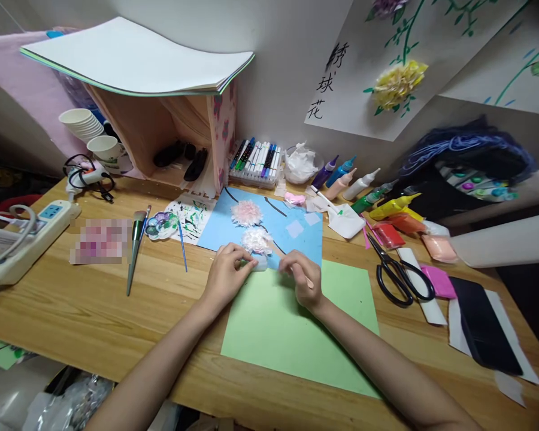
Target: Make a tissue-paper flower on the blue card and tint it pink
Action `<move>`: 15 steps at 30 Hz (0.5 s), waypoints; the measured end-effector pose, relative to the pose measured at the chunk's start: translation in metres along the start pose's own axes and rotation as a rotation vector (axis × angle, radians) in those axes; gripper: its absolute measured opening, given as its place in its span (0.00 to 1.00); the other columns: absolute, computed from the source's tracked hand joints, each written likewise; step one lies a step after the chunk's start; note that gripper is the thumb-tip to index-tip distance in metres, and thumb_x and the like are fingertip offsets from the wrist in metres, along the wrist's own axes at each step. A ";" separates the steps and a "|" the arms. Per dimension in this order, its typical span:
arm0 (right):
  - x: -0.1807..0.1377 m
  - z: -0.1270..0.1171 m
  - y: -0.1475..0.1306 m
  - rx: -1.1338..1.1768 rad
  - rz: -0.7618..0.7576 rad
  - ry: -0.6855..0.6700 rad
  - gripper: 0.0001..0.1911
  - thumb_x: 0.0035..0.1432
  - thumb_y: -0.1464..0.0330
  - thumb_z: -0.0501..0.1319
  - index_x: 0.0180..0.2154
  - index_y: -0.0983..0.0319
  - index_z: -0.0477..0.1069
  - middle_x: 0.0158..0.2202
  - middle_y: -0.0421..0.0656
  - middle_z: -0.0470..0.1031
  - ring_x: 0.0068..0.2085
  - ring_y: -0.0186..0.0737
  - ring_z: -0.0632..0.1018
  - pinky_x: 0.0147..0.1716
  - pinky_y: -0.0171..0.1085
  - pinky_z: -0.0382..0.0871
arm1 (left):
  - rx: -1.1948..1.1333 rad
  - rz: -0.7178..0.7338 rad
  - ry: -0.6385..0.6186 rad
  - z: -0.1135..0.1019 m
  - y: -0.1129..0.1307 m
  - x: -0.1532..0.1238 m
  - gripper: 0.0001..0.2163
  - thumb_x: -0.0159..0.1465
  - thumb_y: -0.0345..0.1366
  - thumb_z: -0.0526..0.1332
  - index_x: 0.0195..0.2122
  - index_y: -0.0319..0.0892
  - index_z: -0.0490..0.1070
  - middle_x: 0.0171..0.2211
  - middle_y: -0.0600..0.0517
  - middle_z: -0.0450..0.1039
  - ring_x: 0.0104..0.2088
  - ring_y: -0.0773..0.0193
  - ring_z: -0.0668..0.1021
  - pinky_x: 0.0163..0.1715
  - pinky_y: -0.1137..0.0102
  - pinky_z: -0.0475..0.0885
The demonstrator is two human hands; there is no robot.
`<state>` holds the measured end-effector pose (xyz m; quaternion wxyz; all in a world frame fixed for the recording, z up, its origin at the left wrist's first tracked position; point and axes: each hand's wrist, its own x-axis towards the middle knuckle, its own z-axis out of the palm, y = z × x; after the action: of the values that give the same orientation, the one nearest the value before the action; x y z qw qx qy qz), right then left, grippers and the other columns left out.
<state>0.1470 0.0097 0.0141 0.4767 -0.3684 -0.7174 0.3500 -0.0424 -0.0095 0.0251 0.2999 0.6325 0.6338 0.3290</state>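
My right hand (300, 276) is closed round a thin, pale wooden stick (277, 249), whose far end reaches to the lower white paper flower. Thumb and fingers of my left hand (228, 269) pinch a small whitish, translucent piece (260, 262) just below that flower; what it is exactly I cannot make out. The fluffy white flower (256, 239) and a pinkish flower (246, 213) above it lie on a blue sheet (215, 230) with dark painted strokes. Under my right wrist a light green sheet (296, 341) overlaps the blue one's lower edge.
Black scissors (397, 275) and a dark phone (485, 323) lie to the right. Paint bottles (341, 182), markers (256, 160) and a bowl of white tissue (302, 163) line the back. Brushes (136, 248) and a power strip (31, 239) are on the left.
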 end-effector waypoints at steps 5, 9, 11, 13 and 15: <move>-0.003 -0.004 0.003 -0.136 -0.324 -0.151 0.23 0.65 0.67 0.39 0.19 0.58 0.58 0.15 0.40 0.62 0.20 0.37 0.62 0.23 0.38 0.57 | 0.144 0.043 0.067 0.005 0.001 -0.001 0.06 0.62 0.38 0.59 0.32 0.45 0.75 0.34 0.51 0.71 0.40 0.60 0.70 0.42 0.64 0.66; 0.000 -0.001 0.003 -0.246 -0.348 -0.225 0.21 0.64 0.69 0.40 0.21 0.58 0.59 0.17 0.40 0.62 0.21 0.38 0.62 0.24 0.38 0.56 | 0.190 0.068 0.133 0.008 0.001 0.001 0.07 0.63 0.38 0.59 0.32 0.44 0.74 0.34 0.51 0.70 0.38 0.60 0.69 0.41 0.65 0.66; 0.001 0.000 0.003 -0.281 -0.340 -0.242 0.21 0.64 0.69 0.40 0.22 0.58 0.60 0.17 0.41 0.62 0.21 0.38 0.62 0.25 0.38 0.56 | 0.192 0.073 0.161 0.010 0.001 0.003 0.06 0.63 0.38 0.59 0.33 0.44 0.74 0.35 0.51 0.70 0.38 0.60 0.69 0.41 0.65 0.66; 0.002 0.002 0.003 -0.305 -0.334 -0.248 0.20 0.64 0.70 0.41 0.22 0.58 0.61 0.18 0.41 0.63 0.22 0.38 0.62 0.25 0.39 0.56 | 0.184 0.073 0.184 0.011 0.002 0.004 0.06 0.63 0.38 0.59 0.33 0.44 0.74 0.35 0.51 0.70 0.39 0.61 0.69 0.41 0.65 0.66; 0.002 0.003 0.003 -0.325 -0.326 -0.240 0.20 0.64 0.70 0.42 0.22 0.59 0.62 0.18 0.41 0.63 0.23 0.38 0.62 0.25 0.39 0.56 | 0.173 0.071 0.199 0.012 0.003 0.005 0.06 0.62 0.39 0.59 0.33 0.44 0.74 0.35 0.51 0.69 0.39 0.61 0.69 0.41 0.66 0.67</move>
<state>0.1447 0.0122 0.0119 0.3726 -0.2754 -0.8656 0.1898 -0.0309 -0.0041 0.0201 0.1682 0.6421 0.6638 0.3446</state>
